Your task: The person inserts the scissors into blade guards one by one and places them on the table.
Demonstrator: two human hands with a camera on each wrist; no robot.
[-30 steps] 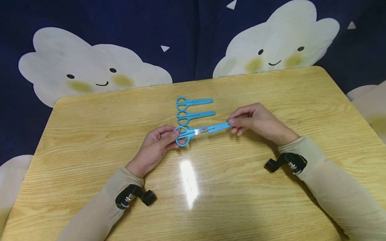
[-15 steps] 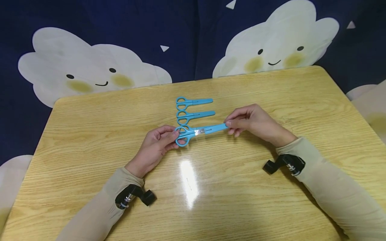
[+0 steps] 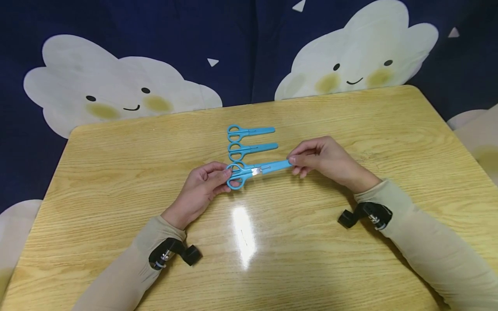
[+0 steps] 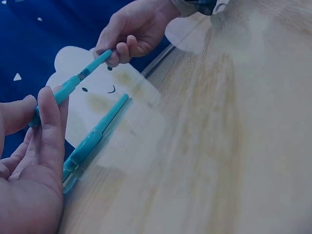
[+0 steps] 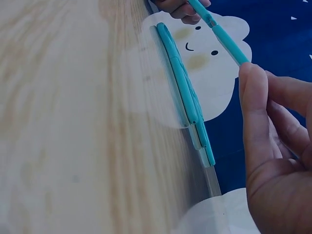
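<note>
My left hand (image 3: pixel 198 190) pinches the finger loops of blue-handled scissors (image 3: pixel 244 171) between thumb and fingers. At the other end, my right hand (image 3: pixel 324 162) pinches the tip of their blue blade cover (image 3: pixel 275 166). The cover sits over most of the blades, and a short strip of bare metal shows between it and the handles. Both wrist views show these scissors held above the table. Just behind them lie two like pairs of scissors, the nearer scissors (image 3: pixel 253 149) and the farther scissors (image 3: pixel 253 132), each with its cover fully on.
The wooden table (image 3: pixel 155 142) runs back to a dark blue curtain (image 3: pixel 249 52) printed with smiling clouds. A bright light reflection (image 3: pixel 244 237) falls on the tabletop in front of the hands. A black wrist mount (image 3: pixel 367 214) sticks out from the right sleeve.
My right hand has moved left with the blade cover, sliding it closer to the handles, so less metal shows. My left hand has stayed in place on the loops.
</note>
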